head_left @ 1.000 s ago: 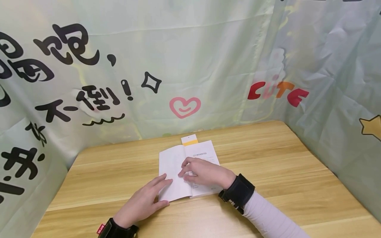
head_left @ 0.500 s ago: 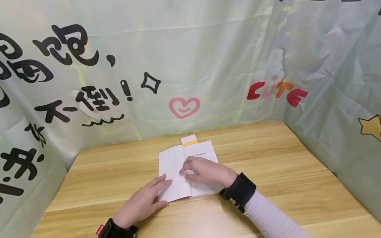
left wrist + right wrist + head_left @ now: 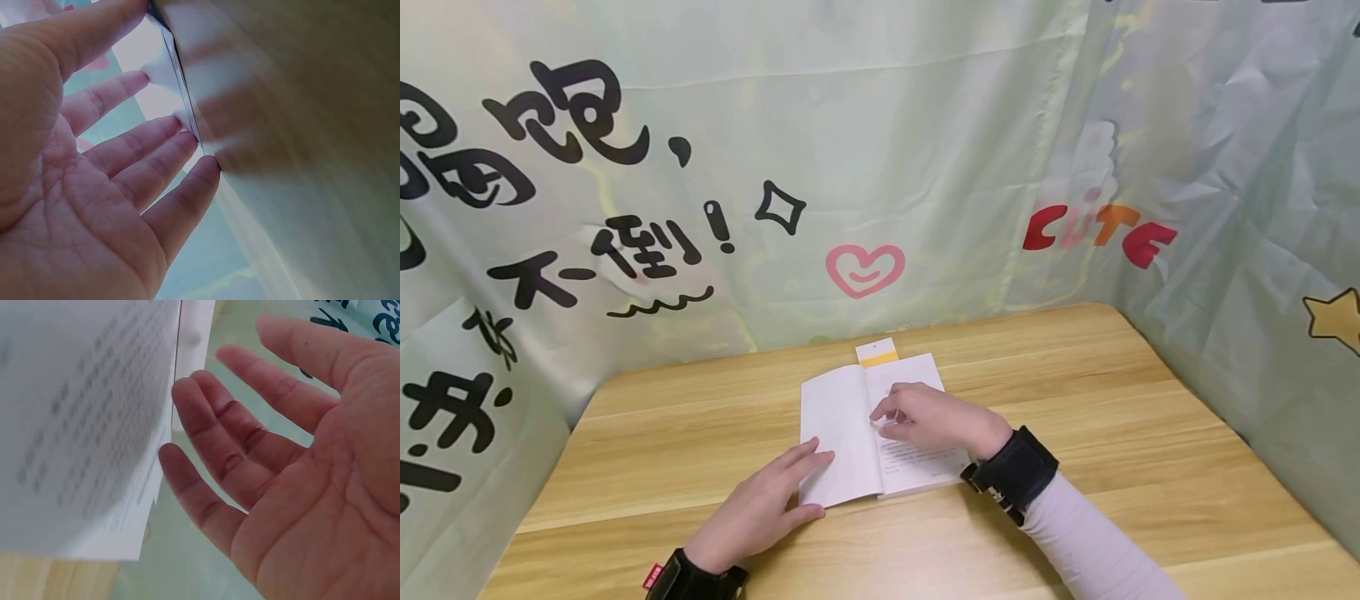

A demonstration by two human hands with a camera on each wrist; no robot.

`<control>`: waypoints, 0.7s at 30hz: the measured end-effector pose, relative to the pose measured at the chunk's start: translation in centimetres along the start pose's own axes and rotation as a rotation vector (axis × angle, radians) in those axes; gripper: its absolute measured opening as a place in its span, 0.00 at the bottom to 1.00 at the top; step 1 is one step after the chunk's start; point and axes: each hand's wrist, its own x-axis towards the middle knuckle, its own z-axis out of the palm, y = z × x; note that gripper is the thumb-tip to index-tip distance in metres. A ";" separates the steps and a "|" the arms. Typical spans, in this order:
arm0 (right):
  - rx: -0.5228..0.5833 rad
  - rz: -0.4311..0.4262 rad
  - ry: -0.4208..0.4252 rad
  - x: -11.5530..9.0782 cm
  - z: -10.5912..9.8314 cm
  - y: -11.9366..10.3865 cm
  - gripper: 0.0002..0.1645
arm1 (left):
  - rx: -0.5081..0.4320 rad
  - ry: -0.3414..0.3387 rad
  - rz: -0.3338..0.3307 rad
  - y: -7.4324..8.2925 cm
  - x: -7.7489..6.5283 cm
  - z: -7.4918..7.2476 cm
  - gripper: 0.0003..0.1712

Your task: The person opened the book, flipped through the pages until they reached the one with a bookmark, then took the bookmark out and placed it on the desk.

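Note:
An open book (image 3: pixel 842 417) lies on the wooden table, its left page blank and its right page printed with lines of text. My left hand (image 3: pixel 767 507) rests on the lower left edge of the book, fingers spread and nearly straight. In the left wrist view, the fingertips of the left hand (image 3: pixel 125 150) touch the page edge and the table beside it. Over the right page hovers my right hand (image 3: pixel 943 418), its fingers loosely bent. The right wrist view has the right hand (image 3: pixel 275 456) holding nothing, fingers apart from the printed page (image 3: pixel 87 425).
A white card with a yellow band (image 3: pixel 877 352) sticks out past the book's top edge. The wooden table (image 3: pixel 1112 433) reaches back to a pale printed curtain (image 3: pixel 925 150), which also hangs along both sides.
My right hand has moved right and slightly away from me, off the book's centre fold, uncovering more of the printed text. The left hand and the book have stayed in place.

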 end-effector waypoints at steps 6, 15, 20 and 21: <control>0.009 0.090 0.003 -0.4 -0.8 0.8 0.19 | 0.005 0.001 -0.002 0.0 0.0 -0.1 0.38; -0.004 0.274 -0.016 -1.1 -1.9 2.1 0.26 | 0.009 -0.005 -0.001 -0.1 0.0 0.0 0.39; -0.007 0.337 -0.016 -1.4 -2.4 2.7 0.27 | 0.009 -0.002 -0.002 0.0 0.0 0.0 0.39; -0.011 0.345 -0.017 -1.5 -2.5 2.9 0.27 | 0.009 -0.001 -0.002 -0.1 0.0 0.0 0.39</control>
